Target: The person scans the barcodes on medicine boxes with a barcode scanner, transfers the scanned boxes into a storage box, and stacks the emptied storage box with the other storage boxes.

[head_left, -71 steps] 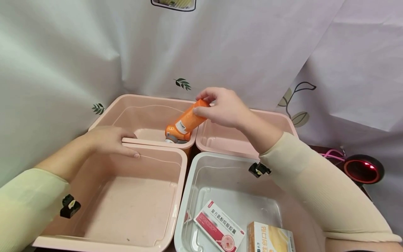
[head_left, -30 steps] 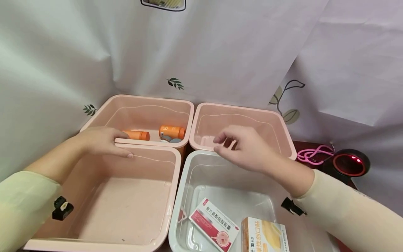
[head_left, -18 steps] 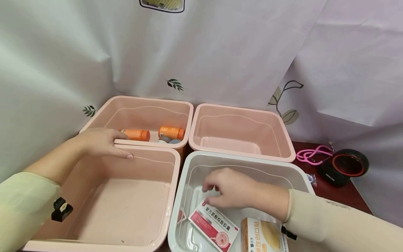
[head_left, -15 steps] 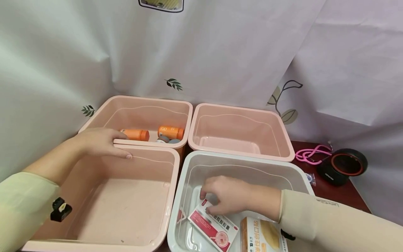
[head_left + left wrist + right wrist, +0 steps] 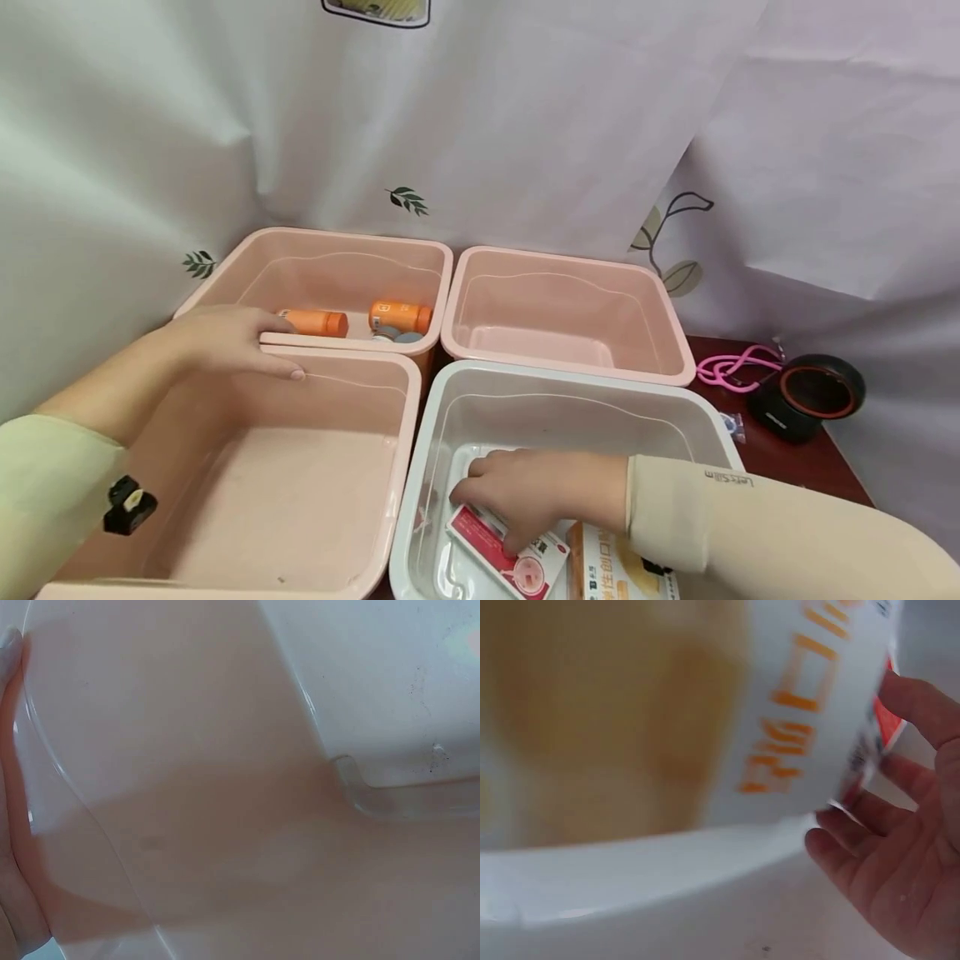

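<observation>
My right hand (image 5: 510, 496) is down inside the grey bin (image 5: 457, 375), its thumb and fingers around a white and red medicine box (image 5: 480, 546). In the right wrist view, the thumb and fingertips of the right hand (image 5: 907, 825) are at the edges of that box, partly hidden behind an orange and white adhesive bandage box (image 5: 795, 712). My left hand (image 5: 232, 342) rests across the adjoining rims of the two left pink bins, thumb in the front one, fingers over the back one. The left wrist view shows only a sliver of it beside the front bin's wall (image 5: 172, 712).
Orange bottles (image 5: 401, 317) and grey-capped ones lie in the back left pink bin (image 5: 337, 237). Another pink bin (image 5: 562, 258) stands at back right. Beyond the bins are a pink stethoscope (image 5: 738, 367), a black device (image 5: 806, 396) and a small packet (image 5: 733, 427).
The right hand put an orange bottle into the back left bin, let go, then came down into the grey bin onto the medicine box. The left hand has stayed on the rims.
</observation>
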The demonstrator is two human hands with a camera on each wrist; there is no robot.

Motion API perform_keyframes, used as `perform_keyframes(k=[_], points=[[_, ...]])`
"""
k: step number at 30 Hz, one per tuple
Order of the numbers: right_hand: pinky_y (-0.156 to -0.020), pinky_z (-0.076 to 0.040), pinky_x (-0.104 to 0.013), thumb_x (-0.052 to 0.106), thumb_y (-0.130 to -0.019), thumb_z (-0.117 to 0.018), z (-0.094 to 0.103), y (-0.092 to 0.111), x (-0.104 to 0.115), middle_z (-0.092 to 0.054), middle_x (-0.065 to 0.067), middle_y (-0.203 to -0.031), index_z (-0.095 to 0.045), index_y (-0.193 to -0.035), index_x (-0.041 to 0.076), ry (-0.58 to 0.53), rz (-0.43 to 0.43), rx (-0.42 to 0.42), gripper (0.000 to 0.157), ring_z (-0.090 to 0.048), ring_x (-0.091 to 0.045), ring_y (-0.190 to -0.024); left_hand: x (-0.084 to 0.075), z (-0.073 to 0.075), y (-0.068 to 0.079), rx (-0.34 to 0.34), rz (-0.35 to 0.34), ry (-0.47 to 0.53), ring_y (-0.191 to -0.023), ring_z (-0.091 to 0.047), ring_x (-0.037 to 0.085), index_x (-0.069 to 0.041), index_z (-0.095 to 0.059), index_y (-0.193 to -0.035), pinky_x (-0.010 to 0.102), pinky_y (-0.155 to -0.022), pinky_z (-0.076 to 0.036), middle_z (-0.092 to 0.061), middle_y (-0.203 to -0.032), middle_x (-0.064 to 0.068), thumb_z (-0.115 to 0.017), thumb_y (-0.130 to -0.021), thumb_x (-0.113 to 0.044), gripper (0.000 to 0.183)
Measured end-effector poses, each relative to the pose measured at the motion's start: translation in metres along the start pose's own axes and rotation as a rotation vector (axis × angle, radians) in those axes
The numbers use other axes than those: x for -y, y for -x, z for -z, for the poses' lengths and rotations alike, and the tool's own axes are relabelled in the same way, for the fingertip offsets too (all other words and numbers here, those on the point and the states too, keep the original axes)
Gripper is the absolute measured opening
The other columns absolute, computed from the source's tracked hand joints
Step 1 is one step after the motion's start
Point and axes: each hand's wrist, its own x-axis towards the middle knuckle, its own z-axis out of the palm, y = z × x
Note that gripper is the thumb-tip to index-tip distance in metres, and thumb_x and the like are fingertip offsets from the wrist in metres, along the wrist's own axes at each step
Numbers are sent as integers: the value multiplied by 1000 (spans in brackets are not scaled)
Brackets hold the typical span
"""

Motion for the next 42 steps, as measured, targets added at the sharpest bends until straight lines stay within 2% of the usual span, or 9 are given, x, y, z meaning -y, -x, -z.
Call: perform_keyframes(k=[4, 9, 12, 16, 22, 27, 34, 38, 42], points=[[-79, -50, -23, 31, -73, -98, 10, -1, 3, -57, 11, -111, -67, -134, 30, 13, -67, 20, 68, -55, -4, -92, 0, 4, 5, -9, -1, 15, -91, -64, 10, -27, -78, -111, 43, -85, -51, -70, -99, -16, -85, -83, -61, 46], [-67, -47, -26, 43, -78, -94, 21, 8, 2, -51, 9, -104, -71, -126, 40, 15, -142, 14, 53, -50, -5, -81, -4, 4, 0, -13, -7, -2, -91, -64, 11, -25, -78, -114, 44, -85, -51, -70, -102, -13, -83, -83, -64, 50], [-69, -46, -24, 42, -76, -96, 28, 13, 1, -51, 11, -99, -71, -115, 37, -22, -134, 11, 46, -50, -3, -81, -6, 4, -3, -3, -1, -1, -90, -64, 11, -24, -78, -114, 43, -84, -51, -70, -102, -12, -83, -82, -64, 52], [-65, -46, -20, 33, -77, -97, 38, 20, 0, -55, 16, -85, -62, -97, 30, -108, -115, 38, 41, -54, 0, -75, -8, 4, -5, 4, 1, 3, -91, -64, 12, -21, -78, -117, 45, -85, -51, -71, -103, -10, -83, -82, -64, 56], [-61, -46, -20, 21, -79, -97, 53, 31, -4, -58, 18, -75, -57, -90, 29, -214, -51, 50, 42, -55, -1, -69, -7, 4, -9, 3, -7, -10, -93, -65, 14, -20, -78, -119, 46, -86, -51, -72, -103, -9, -84, -82, -63, 57], [-63, -47, -20, 14, -79, -95, 66, 41, -16, -59, 20, -79, -61, -88, 28, -325, 29, -35, 39, -55, 0, -71, -8, 4, -9, 2, -25, -10, -91, -64, 12, -20, -78, -117, 45, -85, -52, -72, -105, -9, -84, -83, -61, 54], [-68, -48, -24, 17, -85, -92, 89, 62, -30, -59, 20, -85, -63, -95, 27, -410, 99, -203, 32, -54, -1, -76, -7, 5, -8, -4, -34, 6, -93, -64, 12, -20, -78, -116, 44, -86, -52, -71, -105, -11, -86, -83, -57, 50], [-70, -48, -26, 22, -93, -86, 108, 89, -27, -58, 17, -89, -64, -104, 24, -481, 152, -304, 25, -54, -4, -78, -7, 5, -7, -3, -28, 8, -93, -64, 13, -19, -78, -117, 46, -86, -52, -71, -104, -9, -85, -83, -60, 54], [-67, -53, -27, 21, -101, -78, 127, 128, -17, -62, 12, -95, -63, -119, 23, -582, 206, -386, 24, -59, -8, -80, -8, 2, -7, -6, -10, 3, -92, -64, 14, -19, -78, -119, 47, -86, -51, -71, -105, -8, -83, -83, -64, 58]])
